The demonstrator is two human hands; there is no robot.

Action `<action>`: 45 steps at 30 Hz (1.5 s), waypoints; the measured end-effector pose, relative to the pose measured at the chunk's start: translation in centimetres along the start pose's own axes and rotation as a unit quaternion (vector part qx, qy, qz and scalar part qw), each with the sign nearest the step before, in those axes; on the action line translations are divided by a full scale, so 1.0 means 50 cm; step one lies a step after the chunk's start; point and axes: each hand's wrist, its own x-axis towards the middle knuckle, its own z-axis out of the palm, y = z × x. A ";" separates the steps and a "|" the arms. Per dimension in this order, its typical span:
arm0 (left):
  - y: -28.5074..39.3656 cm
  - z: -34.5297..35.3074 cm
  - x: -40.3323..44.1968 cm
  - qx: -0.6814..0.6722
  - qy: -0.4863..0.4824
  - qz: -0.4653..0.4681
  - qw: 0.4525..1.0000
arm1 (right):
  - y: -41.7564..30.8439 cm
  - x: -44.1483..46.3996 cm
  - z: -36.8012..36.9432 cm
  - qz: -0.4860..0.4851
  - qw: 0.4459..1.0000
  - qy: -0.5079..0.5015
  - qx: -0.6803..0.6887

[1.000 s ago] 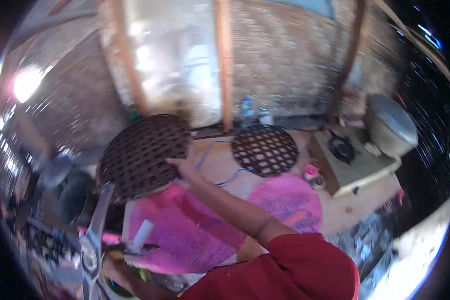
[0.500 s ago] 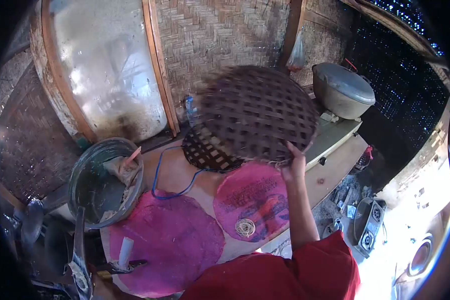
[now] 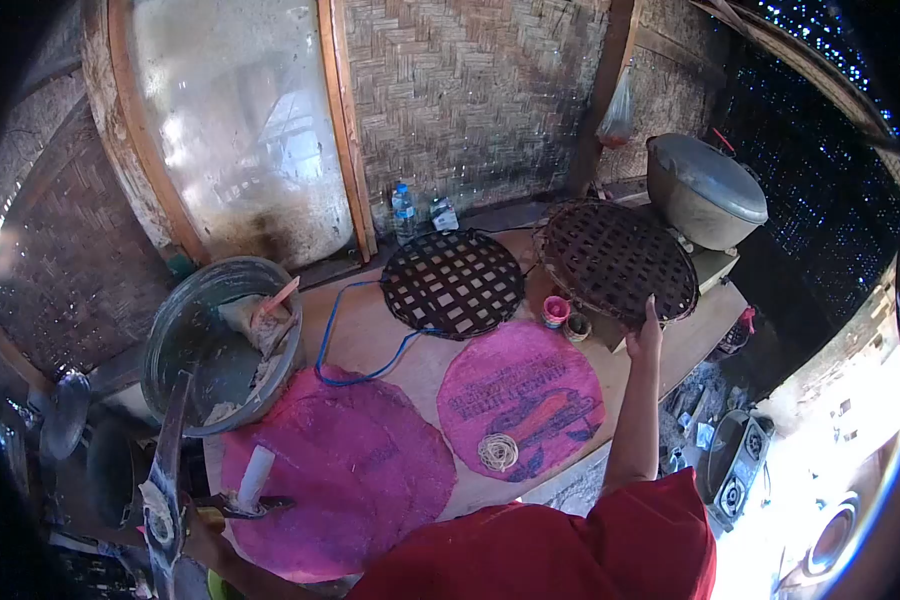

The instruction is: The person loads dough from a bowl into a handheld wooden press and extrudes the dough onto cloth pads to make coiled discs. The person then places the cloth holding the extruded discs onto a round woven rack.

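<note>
My right hand [image 3: 646, 335] grips the near rim of a round, dark woven tray [image 3: 620, 255], which is over the right part of the table beside the big pot. My left hand [image 3: 206, 545] is low at the left, by a wooden lever [image 3: 170, 450] smeared with pale dough and a dark metal piece [image 3: 260, 507] with a white cylinder [image 3: 254, 476] standing at it. Its fingers are mostly hidden. Before me lie two round pink sheets; a coil of thin pale strands [image 3: 498, 452] rests on the smaller sheet [image 3: 570, 370], while the larger sheet [image 3: 350, 480] is bare.
A large basin [image 3: 155, 350] with a dough-smeared cloth or bag stands left. Behind the sheets lie an open-weave round tray [image 3: 454, 285] and a blue cord [image 3: 322, 345]. Two small cups, a pink one [image 3: 555, 310] among them, a water bottle [image 3: 403, 212] and a lidded pot [image 3: 705, 195] are farther back.
The woven tray in my right hand has moved right and down, toward the pot. The open-weave tray, the cups and the bottle now show fully. My left hand stays low by the lever.
</note>
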 end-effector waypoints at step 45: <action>-0.119 0.054 -0.105 -0.161 0.135 -0.038 0.977 | 0.906 -0.746 1.029 -0.437 0.086 -0.602 -0.663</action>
